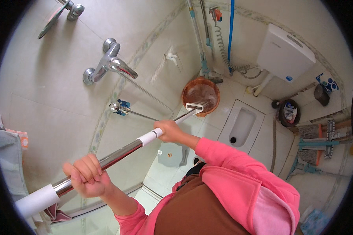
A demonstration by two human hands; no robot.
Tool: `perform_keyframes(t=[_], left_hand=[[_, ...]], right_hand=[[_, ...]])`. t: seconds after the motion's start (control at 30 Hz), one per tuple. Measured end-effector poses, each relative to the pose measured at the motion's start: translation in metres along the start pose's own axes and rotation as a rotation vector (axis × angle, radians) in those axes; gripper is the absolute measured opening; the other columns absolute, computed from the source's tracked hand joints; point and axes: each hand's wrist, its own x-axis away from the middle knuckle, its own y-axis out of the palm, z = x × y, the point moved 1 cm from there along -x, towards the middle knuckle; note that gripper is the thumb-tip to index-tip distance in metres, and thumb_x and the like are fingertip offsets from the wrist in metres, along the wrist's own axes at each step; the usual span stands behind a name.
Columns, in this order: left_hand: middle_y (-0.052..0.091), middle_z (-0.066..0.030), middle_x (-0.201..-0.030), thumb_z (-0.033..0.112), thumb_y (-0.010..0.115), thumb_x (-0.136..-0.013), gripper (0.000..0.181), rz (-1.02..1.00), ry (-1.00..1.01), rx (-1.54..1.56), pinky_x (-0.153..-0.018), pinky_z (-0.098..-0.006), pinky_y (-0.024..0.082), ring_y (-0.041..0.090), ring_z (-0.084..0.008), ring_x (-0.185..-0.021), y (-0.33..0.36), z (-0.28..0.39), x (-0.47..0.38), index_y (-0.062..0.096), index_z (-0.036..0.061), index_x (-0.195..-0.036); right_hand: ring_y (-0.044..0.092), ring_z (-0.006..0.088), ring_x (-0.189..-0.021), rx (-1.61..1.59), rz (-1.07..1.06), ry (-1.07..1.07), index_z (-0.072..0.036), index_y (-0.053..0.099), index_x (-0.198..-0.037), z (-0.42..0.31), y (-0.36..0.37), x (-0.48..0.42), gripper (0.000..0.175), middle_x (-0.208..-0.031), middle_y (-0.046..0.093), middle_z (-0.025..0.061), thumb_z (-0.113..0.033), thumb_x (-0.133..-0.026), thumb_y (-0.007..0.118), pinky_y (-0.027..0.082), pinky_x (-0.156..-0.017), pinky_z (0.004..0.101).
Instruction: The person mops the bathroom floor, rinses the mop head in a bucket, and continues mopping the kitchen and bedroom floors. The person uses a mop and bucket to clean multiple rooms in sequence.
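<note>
A long metal mop handle [120, 155] with white sleeves runs from the lower left towards the middle. My left hand [89, 176] is closed around its metal part near the lower left. Farther down the pole, my right hand [169, 131] grips it beside a white sleeve. The white mop head [194, 108] at its far end is over the near rim of a round reddish-brown basin [186, 94]. Liquid shows inside the basin; whether the head touches it I cannot tell.
A squat toilet [242, 126] lies right of the basin, below a white cistern [285, 54]. A grey-green stool [170, 154] stands below my right hand. Chrome mixer tap [108, 63] juts from the left wall. A waste bin [289, 113] and several mops [314, 144] are at the right.
</note>
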Motion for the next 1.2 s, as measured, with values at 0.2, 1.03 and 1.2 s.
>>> perform_keyframes(t=[0.2, 1.03, 1.2], left_hand=[[0.040, -0.0017, -0.053, 0.006, 0.048, -0.085, 0.019, -0.046, -0.166, -0.214, -0.044, -0.0277, 0.032, 0.037, -0.0133, -0.044, 0.013, -0.091, 0.038, 0.037, 0.0096, -0.070], [0.032, 0.0009, -0.047, 0.006, 0.040, -0.087, 0.021, -0.139, -0.200, -0.137, -0.046, -0.0274, 0.031, 0.031, -0.0101, -0.040, 0.029, -0.154, 0.007, 0.031, 0.0107, -0.068], [0.036, -0.0006, -0.048, 0.009, 0.045, -0.085, 0.022, -0.252, -0.206, -0.078, -0.048, -0.0294, 0.032, 0.034, -0.0122, -0.042, 0.016, -0.142, 0.004, 0.034, 0.0105, -0.066]], right_hand=[[0.055, 0.0326, -0.065, 0.044, -0.015, -0.079, -0.012, 0.054, -0.073, 0.015, 0.001, 0.001, 0.021, -0.068, 0.056, 0.0082, -0.011, -0.057, 0.067, 0.041, -0.056, 0.0424], [0.052, 0.0306, -0.058, 0.030, 0.317, -0.094, -0.010, 0.053, -0.071, 0.062, -0.039, -0.023, 0.022, -0.063, 0.051, 0.0083, -0.009, -0.055, 0.068, 0.040, -0.052, 0.0381], [0.053, 0.0314, -0.060, 0.076, 0.220, -0.038, -0.009, 0.051, -0.070, 0.071, -0.022, -0.015, 0.021, -0.063, 0.052, 0.0089, -0.010, -0.058, 0.068, 0.040, -0.054, 0.0399]])
